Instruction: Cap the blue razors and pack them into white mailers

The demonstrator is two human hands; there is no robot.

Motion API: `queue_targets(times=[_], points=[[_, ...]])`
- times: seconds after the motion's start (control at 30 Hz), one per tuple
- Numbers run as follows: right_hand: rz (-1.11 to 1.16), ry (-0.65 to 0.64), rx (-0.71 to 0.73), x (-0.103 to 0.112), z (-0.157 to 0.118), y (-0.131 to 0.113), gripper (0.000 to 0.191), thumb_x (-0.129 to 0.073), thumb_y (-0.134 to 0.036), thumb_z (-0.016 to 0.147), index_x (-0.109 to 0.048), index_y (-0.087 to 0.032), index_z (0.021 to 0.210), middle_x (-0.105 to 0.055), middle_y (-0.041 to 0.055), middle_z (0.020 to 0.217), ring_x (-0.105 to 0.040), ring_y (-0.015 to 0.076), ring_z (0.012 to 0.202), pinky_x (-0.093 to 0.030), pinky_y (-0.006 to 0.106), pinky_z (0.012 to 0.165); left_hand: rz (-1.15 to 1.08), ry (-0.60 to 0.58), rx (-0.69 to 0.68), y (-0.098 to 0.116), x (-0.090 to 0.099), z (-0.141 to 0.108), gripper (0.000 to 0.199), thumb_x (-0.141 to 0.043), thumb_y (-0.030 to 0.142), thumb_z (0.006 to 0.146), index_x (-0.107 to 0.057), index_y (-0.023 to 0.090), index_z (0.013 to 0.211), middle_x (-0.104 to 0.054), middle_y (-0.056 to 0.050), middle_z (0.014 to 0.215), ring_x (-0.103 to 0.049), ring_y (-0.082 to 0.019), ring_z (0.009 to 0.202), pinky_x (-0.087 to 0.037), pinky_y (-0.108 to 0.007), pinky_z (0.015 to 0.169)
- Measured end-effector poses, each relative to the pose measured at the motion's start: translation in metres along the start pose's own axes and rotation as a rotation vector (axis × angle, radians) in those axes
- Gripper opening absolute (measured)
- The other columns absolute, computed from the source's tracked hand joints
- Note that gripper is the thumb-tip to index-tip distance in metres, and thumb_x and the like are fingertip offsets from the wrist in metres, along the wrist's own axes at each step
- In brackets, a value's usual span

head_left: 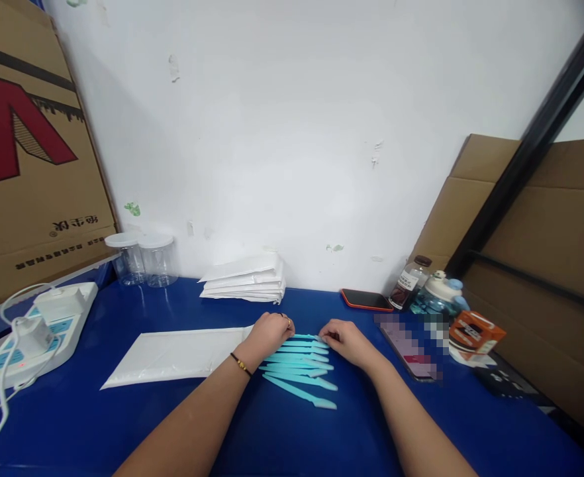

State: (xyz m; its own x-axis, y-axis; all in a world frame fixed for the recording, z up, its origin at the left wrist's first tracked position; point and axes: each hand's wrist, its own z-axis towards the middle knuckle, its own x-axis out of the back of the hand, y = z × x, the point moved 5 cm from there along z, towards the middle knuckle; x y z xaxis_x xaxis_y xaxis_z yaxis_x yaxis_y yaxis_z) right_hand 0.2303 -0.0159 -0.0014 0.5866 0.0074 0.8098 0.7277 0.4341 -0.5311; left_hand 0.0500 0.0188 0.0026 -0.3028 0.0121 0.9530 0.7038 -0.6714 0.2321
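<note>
Several turquoise eyebrow razors (299,393) lie in a loose row on the blue table, their pale capped ends to the right. My left hand (272,332) pinches the left end of the farthest razor (304,336). At the other end of that razor, the fingers of my right hand (344,339) are closed on its tip. A white padded mailer (173,358) lies flat to the left, partly behind my left hand and forearm.
A stack of white mailers (245,281) rests against the wall, with clear lidded jars (157,262) to its left. A power strip (68,338) with plugs is at far left. On the right are two phones (366,300), a bottle (408,283), a blue jug (438,295) and an orange box (475,333).
</note>
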Motion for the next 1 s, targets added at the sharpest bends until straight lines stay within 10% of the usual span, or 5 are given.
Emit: queue_targets(times=[0.63,0.83,1.0], points=[[-0.003,-0.019,0.029,-0.008,0.005,-0.005,0.02,-0.049,-0.011,0.079,-0.068,-0.019,0.081,-0.064,0.0024,0.081,-0.058,0.0137,0.072,-0.043,0.023,0.066,-0.03,-0.066,0.014,0.006,0.0,-0.004,0.021,-0.047,0.029,0.085,-0.066,0.022,0.09,-0.066,-0.004,0.093,-0.057,-0.02,0.091,-0.037,-0.03,0.082],[0.037,0.287,-0.083,0.024,-0.003,0.025,0.024,-0.049,-0.029,0.082,-0.065,-0.019,0.098,-0.063,0.0046,0.085,-0.055,0.0154,0.067,-0.043,0.027,0.06,-0.101,-0.239,-0.112,0.026,0.001,-0.027,0.114,-0.073,0.061,0.046,-0.025,0.02,0.141,-0.037,-0.016,0.138,-0.033,-0.036,0.125,-0.029,-0.045,0.1],[0.05,0.41,-0.139,0.034,-0.008,0.037,0.026,-0.049,-0.033,0.08,-0.066,-0.018,0.094,-0.063,0.0047,0.08,-0.053,0.0158,0.063,-0.043,0.028,0.058,0.024,-0.253,-0.058,0.058,0.0,-0.027,0.084,-0.073,0.048,0.047,-0.049,0.015,0.12,-0.051,-0.018,0.118,-0.045,-0.036,0.11,-0.043,-0.045,0.086]])
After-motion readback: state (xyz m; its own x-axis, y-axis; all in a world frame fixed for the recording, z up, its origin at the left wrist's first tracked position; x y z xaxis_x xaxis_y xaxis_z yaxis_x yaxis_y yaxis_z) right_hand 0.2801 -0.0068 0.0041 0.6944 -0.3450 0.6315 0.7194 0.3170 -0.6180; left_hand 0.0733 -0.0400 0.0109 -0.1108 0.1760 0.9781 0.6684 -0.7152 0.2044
